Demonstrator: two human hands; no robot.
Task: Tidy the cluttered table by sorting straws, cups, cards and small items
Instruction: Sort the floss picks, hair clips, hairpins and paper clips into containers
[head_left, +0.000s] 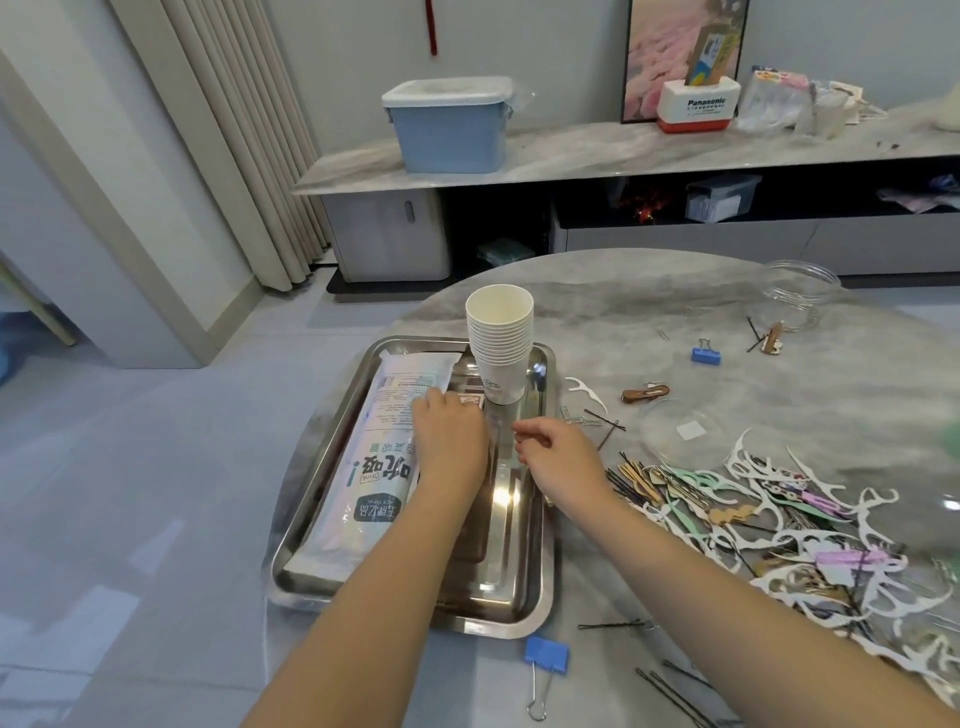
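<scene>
Head view: left hand (451, 436) lies flat on cards (471, 401) in tray (540, 571), near cup stack (500, 345); right hand (558, 449) loosely curled, holding nothing.

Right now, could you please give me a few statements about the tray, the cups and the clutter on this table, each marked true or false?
1. The stack of paper cups stands upright at the far end of the metal tray. True.
2. The white straw packet lies outside the tray on the table. False: it lies inside the tray, along its left side.
3. Both hands, the left hand and the right hand, are over the tray. True.
4. The blue binder clip sits inside the tray. False: it lies on the table by the tray's near corner.
5. The floss picks are piled to the right of the tray. True.
</scene>
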